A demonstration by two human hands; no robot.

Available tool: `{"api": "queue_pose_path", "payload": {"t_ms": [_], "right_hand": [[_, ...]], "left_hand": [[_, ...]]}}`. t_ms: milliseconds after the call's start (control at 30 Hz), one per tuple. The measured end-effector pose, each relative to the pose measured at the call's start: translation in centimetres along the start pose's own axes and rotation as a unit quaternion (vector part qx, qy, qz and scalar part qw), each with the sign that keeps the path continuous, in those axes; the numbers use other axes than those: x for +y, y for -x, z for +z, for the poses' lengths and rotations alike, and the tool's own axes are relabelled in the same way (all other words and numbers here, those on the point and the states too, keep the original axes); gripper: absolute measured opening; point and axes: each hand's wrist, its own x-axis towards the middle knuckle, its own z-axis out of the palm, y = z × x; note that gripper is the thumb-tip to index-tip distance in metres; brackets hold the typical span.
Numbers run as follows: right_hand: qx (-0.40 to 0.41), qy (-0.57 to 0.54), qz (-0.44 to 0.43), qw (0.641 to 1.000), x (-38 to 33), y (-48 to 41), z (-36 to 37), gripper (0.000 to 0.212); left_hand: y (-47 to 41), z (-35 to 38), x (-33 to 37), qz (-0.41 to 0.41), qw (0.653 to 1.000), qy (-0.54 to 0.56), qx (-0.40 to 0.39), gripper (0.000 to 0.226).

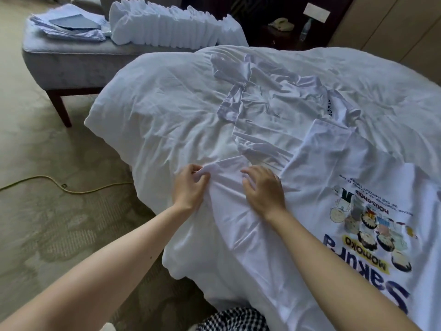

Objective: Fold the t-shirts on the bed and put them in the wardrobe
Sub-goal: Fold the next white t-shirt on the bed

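The left hand (191,187) pinched the sleeve (226,167) of the shirt (322,175), likely to fold it in. The right hand (265,189) lay loose on the cloth to keep it flat. The shirt was spread on the bed (155,115), near right.

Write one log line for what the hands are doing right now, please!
printed t-shirt: unfolded on bed | left hand: pinches sleeve | right hand: rests on t-shirt | fold: not yet
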Motion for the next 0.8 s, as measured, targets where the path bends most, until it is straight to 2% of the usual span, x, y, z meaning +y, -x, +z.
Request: {"api": "queue_pose_path", "payload": {"t_ms": [67,133,267,367,467,600,700,800], "right_hand": [[-0.098,0.035,0.002,0.995,0.3,0.8,0.7,0.059],[-0.177,0.087,0.006,0.980,0.5,0.9,1.3,0.071],[-0.248,0.152,0.004,0.957,0.5,0.7,1.5,0.073],[-0.287,0.166,0.015,0.943,0.1,0.2,0.9,0.073],[-0.289,0.151,0.008,0.945,-0.4,0.9,-0.3,0.072],[-0.236,0.080,0.007,0.969,-0.6,5.8,-3.2,0.062],[-0.214,0.067,0.018,0.974,0.4,10.5,-5.9,0.056],[-0.209,0.073,0.068,0.973,1.9,14.4,-9.2,0.051]], "left_hand": [[0.3,0.0,-0.5,0.028,1.000,0.002,0.003,0.019],[0.8,-0.1,-0.8,0.045,0.999,0.015,0.003,0.020],[1.3,-0.7,-0.9,0.002,0.997,0.075,0.003,0.022],[1.2,-0.8,0.0,-0.012,0.998,0.053,-0.025,0.025],[2.2,-1.0,1.4,0.006,0.998,-0.015,-0.057,0.044],[5.9,-1.7,2.9,0.022,0.980,-0.161,-0.114,0.072],[9.2,-1.4,3.2,0.105,0.942,-0.285,-0.143,0.070],[12.9,0.0,3.9,0.194,0.906,-0.330,-0.183,0.057]]}}
